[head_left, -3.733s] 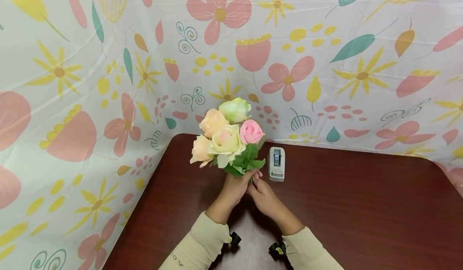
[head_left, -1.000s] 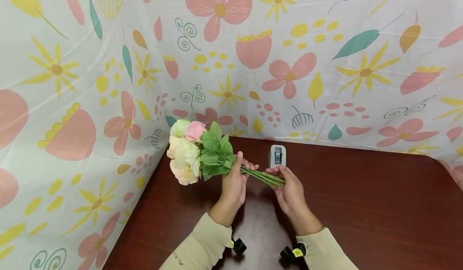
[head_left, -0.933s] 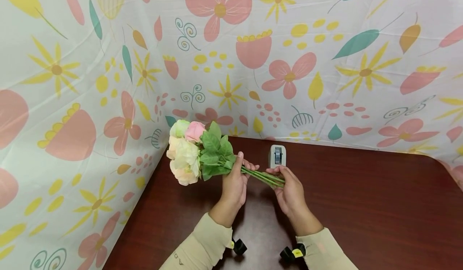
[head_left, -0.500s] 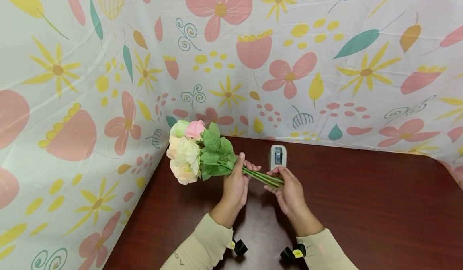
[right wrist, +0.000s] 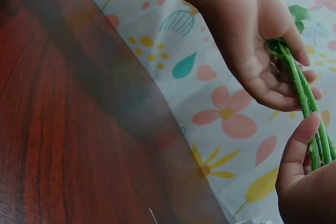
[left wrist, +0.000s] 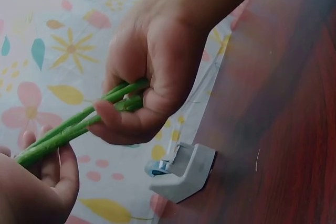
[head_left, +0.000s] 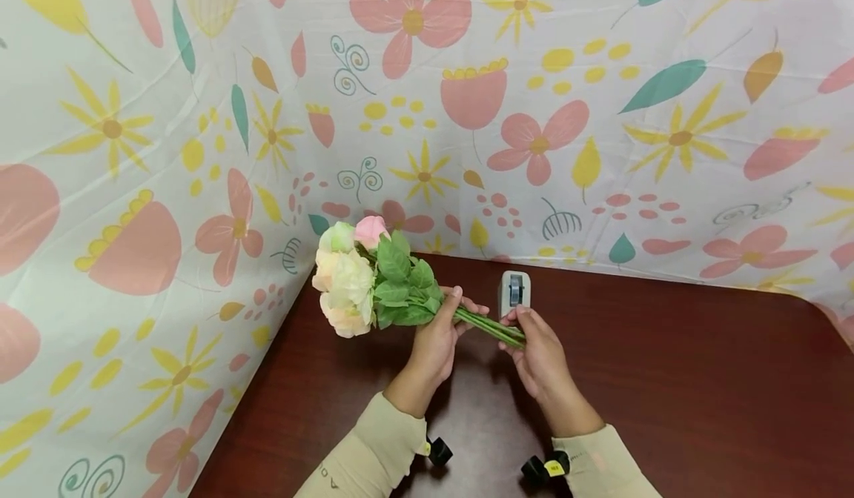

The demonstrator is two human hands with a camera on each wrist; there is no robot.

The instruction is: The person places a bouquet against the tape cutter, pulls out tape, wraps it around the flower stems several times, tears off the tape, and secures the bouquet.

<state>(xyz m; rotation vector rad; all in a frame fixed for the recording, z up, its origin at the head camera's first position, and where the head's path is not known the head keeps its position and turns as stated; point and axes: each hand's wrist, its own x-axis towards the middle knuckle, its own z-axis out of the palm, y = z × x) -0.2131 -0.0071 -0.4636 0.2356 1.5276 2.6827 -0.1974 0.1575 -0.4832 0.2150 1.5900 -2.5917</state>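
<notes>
A bouquet of roses [head_left: 350, 283] in peach, cream, pale green and pink lies tilted in the air above the table, blooms to the left. My left hand [head_left: 437, 339] holds it just below the green leaves [head_left: 396, 279], thumb across the stems. At their lower ends, my right hand [head_left: 543, 353] pinches the green stems [head_left: 490, 325]. In the left wrist view the stems [left wrist: 68, 129] run from my left hand [left wrist: 37, 192] up into my right hand [left wrist: 157, 72]. The right wrist view shows the bare stems [right wrist: 299, 85] between both hands; the blooms are out of that view.
A white tape dispenser [head_left: 515, 293] with a roll in it stands on the dark red-brown table [head_left: 667, 379], just behind the right hand's fingertips in the head view. Flower-printed cloth [head_left: 600, 113] walls the back and left. Black wrist devices [head_left: 439, 452] sit at the cuffs.
Earlier the bouquet stood upright with both hands together. Since then the blooms have swung down to the left and my right hand has moved right to the stem ends. Lately only slight shifts.
</notes>
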